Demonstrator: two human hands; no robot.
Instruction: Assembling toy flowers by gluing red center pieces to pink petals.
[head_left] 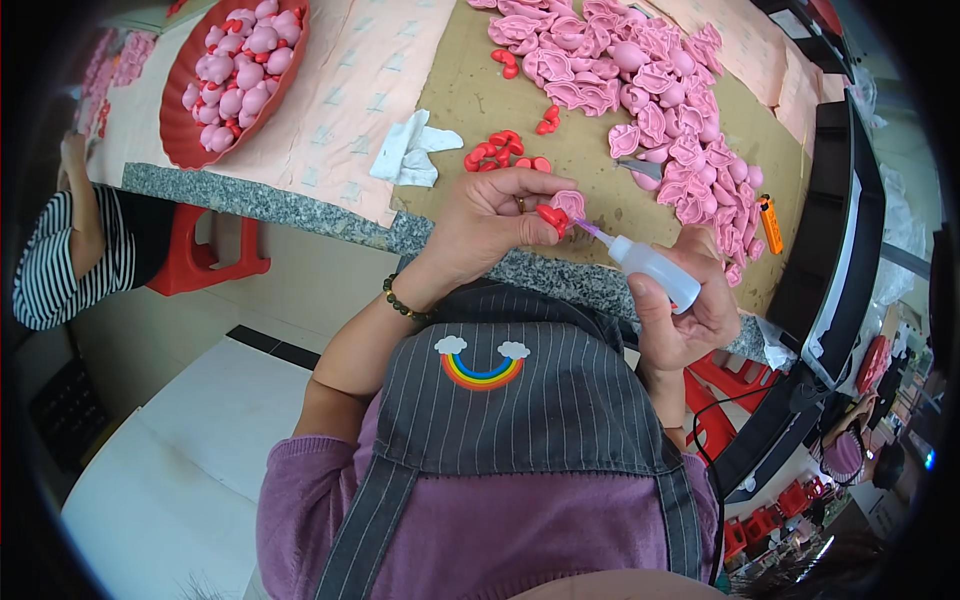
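left hand (485,225): raised over the near edge of the worktop; thumb and fingers pinched together on the red bow-shaped piece (552,219) and the small pink molded piece (569,204).
right hand (690,300): fingers and thumb wrapped around the translucent squeeze bottle (658,274); the hands are apart from each other.
squeeze bottle: tilted, its nozzle (594,231) pointing up and to the left; the purple tip meets the held pieces or lies just beside them; exact contact cannot be told.
held pieces: between the two hands, in front of the person, red piece at the thumb, pink piece beside it.
loose red pieces (497,151): clustered just beyond the left hand; others lie farther back on the tan board (462,95).
pink molded pieces (590,60): heaped across the back and right of the tan board; thin-edged shells mixed with rounded parts.
metal tool (640,168): pointed end to the left, lying against the heap.
orange lighter (771,225): right of the heap, near the board's right side.
white cloth (414,150): crumpled, left of the loose red pieces.
red basin (172,118): far left on the worktop, scalloped rim, filled with round pink figures (231,103) bearing red parts.
worktop edge (250,190): speckled gray stone.
co-worker (45,265): striped sleeve, at the left beside a red stool (215,250).
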